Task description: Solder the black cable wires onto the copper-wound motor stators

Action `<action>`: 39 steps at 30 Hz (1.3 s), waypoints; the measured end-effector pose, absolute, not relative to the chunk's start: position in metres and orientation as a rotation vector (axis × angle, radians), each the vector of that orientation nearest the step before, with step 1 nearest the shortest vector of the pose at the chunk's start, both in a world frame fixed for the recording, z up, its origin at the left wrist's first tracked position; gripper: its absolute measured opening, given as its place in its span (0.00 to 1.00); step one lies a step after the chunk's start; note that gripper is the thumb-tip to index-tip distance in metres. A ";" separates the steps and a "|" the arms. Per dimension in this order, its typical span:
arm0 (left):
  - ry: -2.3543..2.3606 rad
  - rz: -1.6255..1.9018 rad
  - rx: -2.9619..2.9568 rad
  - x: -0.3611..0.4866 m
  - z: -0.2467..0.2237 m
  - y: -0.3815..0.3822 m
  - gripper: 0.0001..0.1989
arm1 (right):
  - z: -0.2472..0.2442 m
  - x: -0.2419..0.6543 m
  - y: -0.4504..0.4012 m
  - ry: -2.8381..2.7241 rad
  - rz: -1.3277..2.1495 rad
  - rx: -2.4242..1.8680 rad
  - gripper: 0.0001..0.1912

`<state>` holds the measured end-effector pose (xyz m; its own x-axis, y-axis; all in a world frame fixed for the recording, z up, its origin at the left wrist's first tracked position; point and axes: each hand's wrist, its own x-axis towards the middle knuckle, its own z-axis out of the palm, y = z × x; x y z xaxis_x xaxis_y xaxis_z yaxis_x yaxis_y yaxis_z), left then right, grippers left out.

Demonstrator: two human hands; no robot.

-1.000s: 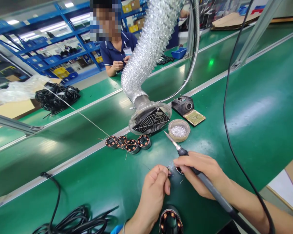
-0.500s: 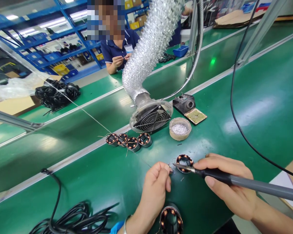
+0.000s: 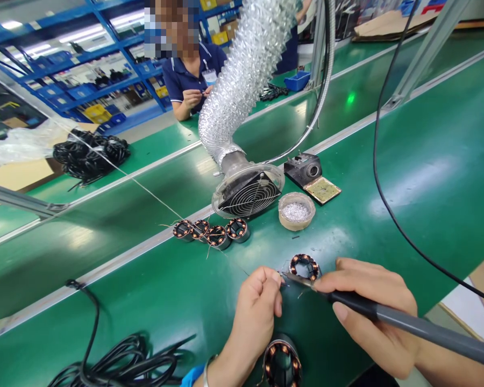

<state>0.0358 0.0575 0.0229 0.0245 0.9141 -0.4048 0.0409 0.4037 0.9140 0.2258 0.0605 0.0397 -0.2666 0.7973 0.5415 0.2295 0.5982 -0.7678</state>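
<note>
Your right hand (image 3: 371, 312) holds the iron (image 3: 387, 314) in a pen grip, fingers closed narrow around the grey handle, its tip laid almost flat and pointing left. The tip meets the fine wire ends just left of the stator (image 3: 304, 266), which sits on the desk near its front edge, about the middle. Your left hand (image 3: 256, 317) is pinched shut on those wire ends, thumb against forefinger, right beside the tip; whether it also holds solder is too small to tell.

To do this joint well, in my judgement: keep the heel of your right hand resting on the desk so the tip does not wander, lay the side of the tip against the wires rather than its point, and keep your left fingertips back from the hot metal. Hold the wires still until the joint dulls. The fume hood (image 3: 248, 191) stands behind, toward the desk's far edge, with its grille facing you.

The round dish (image 3: 296, 211), just right of the hood, holds a heap of bright silvery bits. Right of it, the iron stand (image 3: 312, 177) carries a flat yellowish sponge. Four more stators (image 3: 212, 233) sit in a row left of the hood.
</note>
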 end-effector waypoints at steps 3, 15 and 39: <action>1.378 0.859 0.936 0.036 0.024 0.059 0.15 | 0.039 0.226 0.060 -1.824 0.657 -0.825 0.13; 1.383 0.852 0.940 0.036 0.024 0.057 0.16 | 0.039 0.228 0.060 -1.734 0.632 -0.781 0.15; 1.429 0.863 0.978 0.034 0.024 0.060 0.17 | 0.041 0.226 0.059 -1.763 0.647 -0.807 0.14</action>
<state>0.0337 0.0596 0.0243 -0.0098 0.9229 -0.3848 0.0895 0.3841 0.9189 0.2264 0.0592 0.0411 -0.2286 0.7777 0.5856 0.2141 0.6270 -0.7491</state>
